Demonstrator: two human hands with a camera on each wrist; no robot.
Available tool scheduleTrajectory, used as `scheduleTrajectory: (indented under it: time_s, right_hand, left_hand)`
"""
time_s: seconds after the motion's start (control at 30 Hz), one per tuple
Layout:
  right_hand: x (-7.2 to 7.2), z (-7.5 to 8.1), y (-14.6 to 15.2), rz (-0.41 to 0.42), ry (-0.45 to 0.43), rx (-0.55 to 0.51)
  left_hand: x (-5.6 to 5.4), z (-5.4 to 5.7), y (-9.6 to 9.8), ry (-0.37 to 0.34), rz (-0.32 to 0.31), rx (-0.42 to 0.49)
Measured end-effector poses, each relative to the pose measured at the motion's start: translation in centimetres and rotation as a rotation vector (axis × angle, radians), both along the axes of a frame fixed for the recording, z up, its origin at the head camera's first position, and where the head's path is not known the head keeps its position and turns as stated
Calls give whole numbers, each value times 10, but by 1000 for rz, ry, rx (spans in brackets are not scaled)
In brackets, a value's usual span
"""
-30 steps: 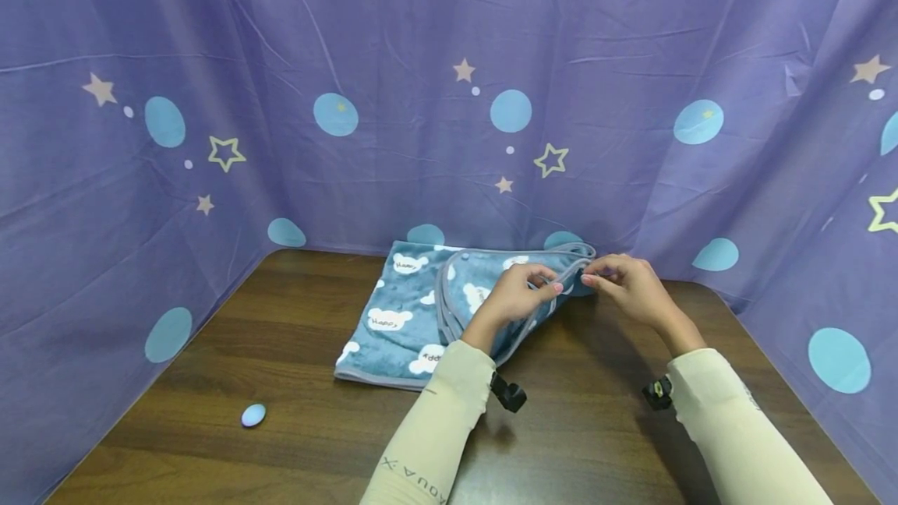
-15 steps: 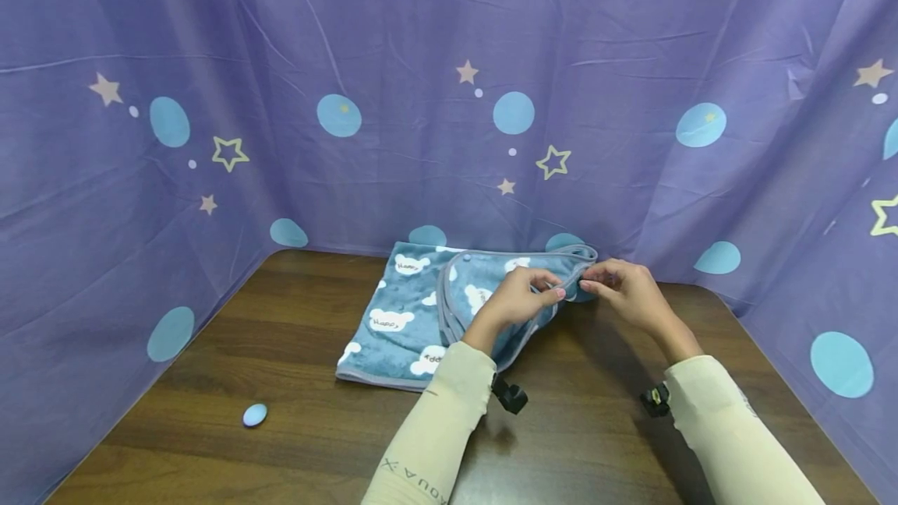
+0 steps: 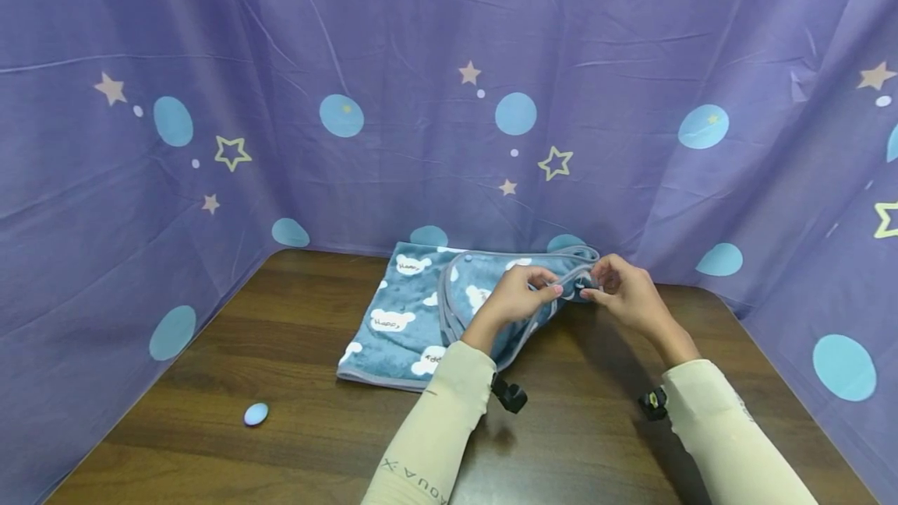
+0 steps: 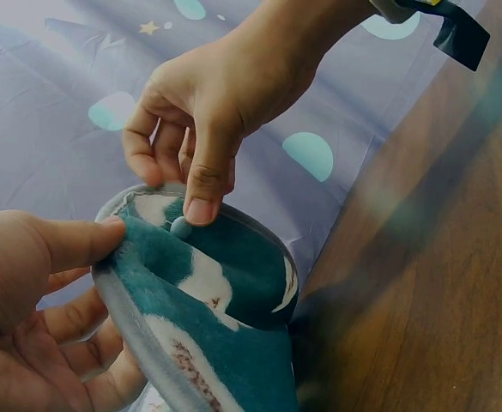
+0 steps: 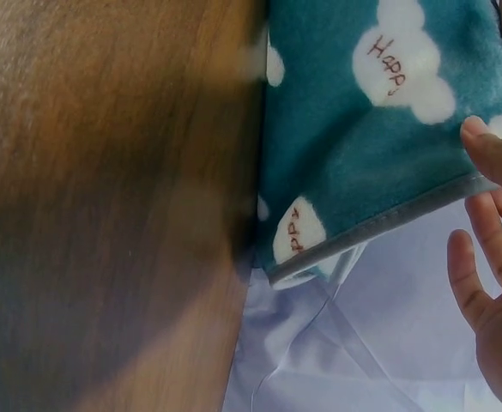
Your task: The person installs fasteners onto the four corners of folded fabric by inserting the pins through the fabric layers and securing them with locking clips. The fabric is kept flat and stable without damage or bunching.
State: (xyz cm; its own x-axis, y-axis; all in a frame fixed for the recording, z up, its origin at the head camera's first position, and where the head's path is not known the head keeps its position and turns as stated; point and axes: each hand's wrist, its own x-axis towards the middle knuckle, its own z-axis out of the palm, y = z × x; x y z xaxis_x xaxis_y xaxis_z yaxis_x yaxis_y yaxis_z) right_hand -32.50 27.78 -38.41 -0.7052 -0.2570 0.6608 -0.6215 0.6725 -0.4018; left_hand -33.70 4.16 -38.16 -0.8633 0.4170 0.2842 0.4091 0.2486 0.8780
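A teal blanket [image 3: 393,310] with grey piped edges and white patches reading "Happy" lies at the back of the table, its right part folded over in layers. My left hand [image 3: 517,294] pinches the grey edge of the raised right corner between thumb and fingers. Just to its right, my right hand [image 3: 627,291] pinches the same corner; in the left wrist view its thumb presses beside a small round snap button [image 4: 180,227] on the fabric. Between the hands the corner is held up, its inner side showing. In the right wrist view the grey hem [image 5: 388,225] runs to the right fingers.
A small pale blue oval object [image 3: 256,414] lies on the wooden table [image 3: 175,443] at the front left. A purple curtain [image 3: 421,100] with stars and dots hangs close behind the blanket and along both sides. Black wrist cameras sit on both sleeves.
My right hand's fingers have shifted on the blanket's corner and spread a little, and the corner's dark inner side with the snap button has turned into view. The left hand stays nearly still.
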Motion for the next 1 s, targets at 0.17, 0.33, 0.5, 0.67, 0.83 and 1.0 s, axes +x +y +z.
scheduleTrajectory:
  time_s: [0.17,0.33,0.5,0.67,0.83,1.0]
  right_hand:
    - [0,-1,-4,25,3,-33]
    - [-2,-2,-7,37,60,-20]
    - [-3,-2,-7,15,101,10]
    - [-4,-4,-6,-2,120,10]
    - [-10,-3,-7,-7,151,-18]
    - [-14,-3,-6,-23,159,-60]
  left_hand:
    - [1,1,-1,-2,-13,7]
    - [0,-1,-1,2,-13,16]
    - [-1,-2,-1,-6,-18,15]
    - [1,0,-1,-12,-31,8]
    - [2,2,-2,-38,-31,23]
    - [4,2,-1,-68,-38,39]
